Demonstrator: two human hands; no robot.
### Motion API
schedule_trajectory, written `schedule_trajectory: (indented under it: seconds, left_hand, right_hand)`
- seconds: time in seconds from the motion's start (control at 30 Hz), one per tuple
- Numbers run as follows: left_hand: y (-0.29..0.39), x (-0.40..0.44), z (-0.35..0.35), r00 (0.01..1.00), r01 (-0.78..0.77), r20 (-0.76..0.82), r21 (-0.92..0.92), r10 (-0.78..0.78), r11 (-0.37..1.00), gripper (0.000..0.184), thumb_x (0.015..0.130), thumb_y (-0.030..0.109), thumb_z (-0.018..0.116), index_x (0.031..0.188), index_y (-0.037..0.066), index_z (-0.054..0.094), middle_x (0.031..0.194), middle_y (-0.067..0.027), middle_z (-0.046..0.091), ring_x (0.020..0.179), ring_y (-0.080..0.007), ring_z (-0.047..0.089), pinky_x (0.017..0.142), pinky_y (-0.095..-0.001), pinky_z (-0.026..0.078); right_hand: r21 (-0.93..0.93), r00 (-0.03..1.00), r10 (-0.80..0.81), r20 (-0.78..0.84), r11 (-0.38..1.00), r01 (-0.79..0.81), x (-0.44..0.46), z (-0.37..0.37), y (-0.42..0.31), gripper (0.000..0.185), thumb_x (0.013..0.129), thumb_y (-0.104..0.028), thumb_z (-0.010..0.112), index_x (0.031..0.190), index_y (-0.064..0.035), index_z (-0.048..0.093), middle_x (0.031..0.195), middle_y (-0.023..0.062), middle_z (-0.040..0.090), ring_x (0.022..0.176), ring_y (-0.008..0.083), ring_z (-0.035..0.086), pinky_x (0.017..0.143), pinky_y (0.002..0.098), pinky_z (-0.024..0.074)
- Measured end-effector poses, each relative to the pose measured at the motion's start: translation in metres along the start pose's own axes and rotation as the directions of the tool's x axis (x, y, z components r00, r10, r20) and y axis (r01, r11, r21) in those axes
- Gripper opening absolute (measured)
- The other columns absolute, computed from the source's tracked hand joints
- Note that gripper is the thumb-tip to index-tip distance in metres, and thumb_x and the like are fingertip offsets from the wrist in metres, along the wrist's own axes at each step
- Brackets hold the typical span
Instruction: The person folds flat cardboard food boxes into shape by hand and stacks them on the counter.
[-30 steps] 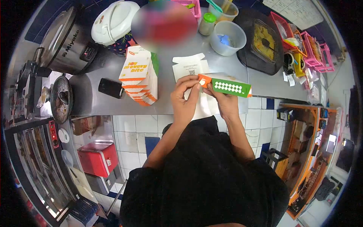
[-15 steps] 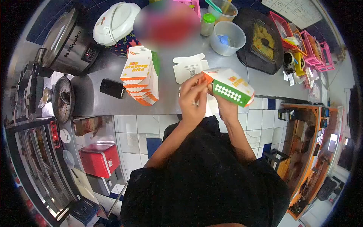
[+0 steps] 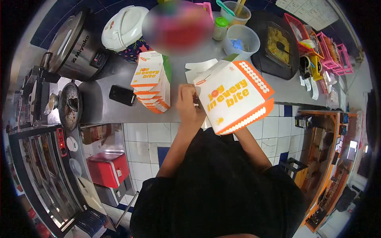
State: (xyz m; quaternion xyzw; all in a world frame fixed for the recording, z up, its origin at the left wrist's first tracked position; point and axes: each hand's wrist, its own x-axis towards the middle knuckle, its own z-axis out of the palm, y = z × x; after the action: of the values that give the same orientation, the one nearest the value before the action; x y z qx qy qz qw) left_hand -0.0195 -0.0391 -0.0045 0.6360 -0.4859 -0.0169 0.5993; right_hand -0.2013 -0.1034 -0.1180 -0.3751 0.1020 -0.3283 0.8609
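A white and orange printed carton (image 3: 232, 97) is tilted up above the counter's front edge, its lettered face toward me. My left hand (image 3: 188, 103) is at the carton's left edge with its fingers curled; what they grip, if anything, is too small to make out. My right hand is hidden behind the carton, with only the forearm showing below it. Behind the carton a white unfolded card piece (image 3: 195, 68) lies on the counter. To the left stands a nested stack of similar cartons (image 3: 149, 81).
A black phone (image 3: 122, 95) lies left of the stack. Farther left are a steel cooker (image 3: 75, 47) and a dark pan (image 3: 69, 107). At the back are a white-lidded pot (image 3: 125, 27), a green-capped jar (image 3: 220, 28), a clear tub (image 3: 242, 41) and a glass dish (image 3: 279, 43).
The carton has turned from its green side to its lettered face and come nearer my body. It now covers my right hand. My left hand has moved slightly left.
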Motion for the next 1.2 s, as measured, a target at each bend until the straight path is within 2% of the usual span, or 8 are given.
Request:
schedule_trajectory:
  seconds: [0.13, 0.17, 0.23, 0.3, 0.43, 0.9, 1.1, 1.2]
  left_hand:
    - [-0.008, -0.006, 0.004, 0.999, 0.037, -0.031, -0.076, -0.040, 0.996, 0.034, 0.076, 0.000, 0.073, 0.105, 0.002, 0.053, 0.093, -0.0113, 0.057, 0.074, -0.0240, 0.061, 0.059, -0.0338, 0.051]
    - [-0.029, -0.019, 0.006, 0.998, 0.025, 0.050, 0.103, -0.031, 0.994, 0.034, 0.077, 0.001, 0.073, 0.106, 0.001, 0.055, 0.094, -0.0123, 0.061, 0.078, -0.0259, 0.064, 0.061, -0.0345, 0.053]
    - [-0.021, -0.019, 0.005, 0.997, 0.019, 0.073, 0.010, -0.020, 1.000, 0.030, 0.077, -0.001, 0.072, 0.102, 0.000, 0.057, 0.094, -0.0126, 0.063, 0.079, -0.0267, 0.066, 0.063, -0.0346, 0.054]
    - [-0.014, -0.017, 0.005, 0.993, 0.055, 0.112, -0.086, -0.045, 0.995, 0.022, 0.077, -0.005, 0.070, 0.096, 0.000, 0.060, 0.096, -0.0129, 0.064, 0.079, -0.0264, 0.067, 0.064, -0.0327, 0.056]
    - [-0.014, -0.021, 0.007, 0.979, 0.110, 0.191, -0.179, -0.075, 0.978, 0.015, 0.082, -0.007, 0.068, 0.095, -0.001, 0.066, 0.095, -0.0118, 0.064, 0.076, -0.0235, 0.068, 0.063, -0.0300, 0.057]
    - [-0.020, -0.007, -0.003, 0.948, 0.217, 0.285, -0.241, -0.145, 0.946, 0.012, 0.083, -0.005, 0.069, 0.095, -0.002, 0.069, 0.094, -0.0103, 0.065, 0.075, -0.0204, 0.069, 0.063, -0.0278, 0.057]
    - [-0.017, -0.011, 0.002, 0.953, 0.206, 0.268, -0.233, -0.141, 0.950, 0.010, 0.084, -0.002, 0.070, 0.094, -0.001, 0.071, 0.093, -0.0083, 0.068, 0.078, -0.0145, 0.067, 0.065, -0.0265, 0.054]
    - [-0.016, -0.011, 0.000, 0.955, 0.191, 0.267, -0.224, -0.128, 0.956, 0.010, 0.084, -0.003, 0.070, 0.093, -0.001, 0.071, 0.092, -0.0085, 0.069, 0.078, -0.0145, 0.067, 0.066, -0.0263, 0.054]
  right_hand:
    - [-0.358, 0.981, -0.102, -0.167, 0.933, 0.036, -0.020, -0.016, 0.001, 0.059, 0.104, -0.044, 0.042, 0.150, -0.0104, 0.027, 0.153, 0.0110, 0.034, 0.138, 0.0246, 0.037, 0.110, 0.0437, 0.0393]
    - [-0.539, 0.979, -0.146, -0.143, 0.841, 0.047, -0.018, 0.001, -0.011, 0.058, 0.103, -0.043, 0.043, 0.149, -0.0100, 0.028, 0.151, 0.0109, 0.036, 0.136, 0.0243, 0.038, 0.109, 0.0431, 0.0398]
    - [-0.813, 0.980, -0.194, -0.048, 0.578, 0.074, -0.014, 0.041, -0.034, 0.056, 0.102, -0.041, 0.045, 0.146, -0.0093, 0.031, 0.148, 0.0107, 0.038, 0.133, 0.0236, 0.040, 0.107, 0.0421, 0.0409]
    - [-0.904, 0.981, -0.192, 0.016, 0.416, 0.096, -0.014, 0.069, -0.052, 0.054, 0.101, -0.039, 0.047, 0.143, -0.0086, 0.033, 0.145, 0.0106, 0.041, 0.129, 0.0229, 0.042, 0.105, 0.0411, 0.0419]
    - [-0.934, 0.979, -0.201, 0.043, 0.339, 0.110, -0.009, 0.081, -0.062, 0.049, 0.099, -0.034, 0.051, 0.138, -0.0072, 0.039, 0.138, 0.0102, 0.045, 0.122, 0.0215, 0.046, 0.100, 0.0391, 0.0440]
    - [-0.942, 0.964, -0.261, -0.058, 0.335, 0.034, 0.008, 0.099, -0.072, 0.034, 0.092, -0.020, 0.066, 0.120, -0.0022, 0.058, 0.115, 0.0090, 0.063, 0.097, 0.0166, 0.061, 0.086, 0.0320, 0.0514]
    - [-0.801, 0.936, -0.092, -0.340, 0.550, -0.237, 0.041, 0.113, -0.080, 0.027, 0.089, -0.013, 0.072, 0.112, 0.0000, 0.066, 0.105, 0.0084, 0.070, 0.086, 0.0146, 0.067, 0.079, 0.0289, 0.0546]
    - [-0.599, 0.938, 0.001, -0.347, 0.769, -0.223, 0.044, 0.094, -0.067, 0.023, 0.087, -0.008, 0.074, 0.107, 0.0013, 0.068, 0.101, 0.0078, 0.072, 0.087, 0.0150, 0.068, 0.080, 0.0283, 0.0546]
